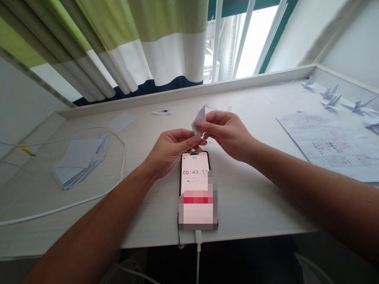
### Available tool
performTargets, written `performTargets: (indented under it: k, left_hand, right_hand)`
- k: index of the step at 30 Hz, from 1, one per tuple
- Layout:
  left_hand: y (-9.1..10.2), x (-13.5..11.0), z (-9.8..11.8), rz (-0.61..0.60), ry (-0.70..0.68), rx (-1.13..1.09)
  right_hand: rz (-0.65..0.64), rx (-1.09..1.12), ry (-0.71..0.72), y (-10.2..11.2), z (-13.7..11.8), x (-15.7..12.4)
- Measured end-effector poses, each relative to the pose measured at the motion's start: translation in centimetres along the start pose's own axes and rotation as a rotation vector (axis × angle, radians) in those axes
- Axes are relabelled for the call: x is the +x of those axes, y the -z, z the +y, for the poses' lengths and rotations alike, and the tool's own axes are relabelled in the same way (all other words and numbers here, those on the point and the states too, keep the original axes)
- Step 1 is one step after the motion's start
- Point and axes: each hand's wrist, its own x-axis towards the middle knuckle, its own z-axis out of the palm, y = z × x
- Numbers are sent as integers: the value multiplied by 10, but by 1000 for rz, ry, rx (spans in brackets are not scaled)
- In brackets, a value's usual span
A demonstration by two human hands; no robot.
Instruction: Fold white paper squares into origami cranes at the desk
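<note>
A small piece of folded white paper (200, 116) with a pointed top is held up between both hands, above the far end of the phone. My left hand (174, 148) pinches its lower edge between thumb and fingers. On the right side, the thumb and fingers of my right hand (227, 132) are closed on the same paper. Its lower part is partly covered by the fingertips. Just below the hands lies a phone (194, 173) with a running timer on its screen, plugged into a white cable (198, 248).
A stack of white paper sheets (81, 157) lies left, inside a loop of white cable (126, 157). Several folded paper cranes (330, 100) stand at the far right, behind a printed sheet (325, 144). A raised ledge (148, 101) runs along the back, below a curtain (166, 39).
</note>
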Motion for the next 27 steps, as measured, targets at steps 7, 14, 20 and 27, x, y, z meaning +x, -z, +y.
performTargets:
  k: [7,14,20,27]
  left_hand:
    - [4,0,3,40,-32,77]
    - [8,0,4,-25,-59,132]
    - [8,2,-1,-40,-105,101]
    - [2,-2,5,111,-206,267]
  right_hand:
    - [-11,-22,33,-1,-2,-1]
    - [-21,-54,75,-2,0,0]
    - [10,-20,76,-2,1,0]
    - [1,-52,33,-3,0,-2]
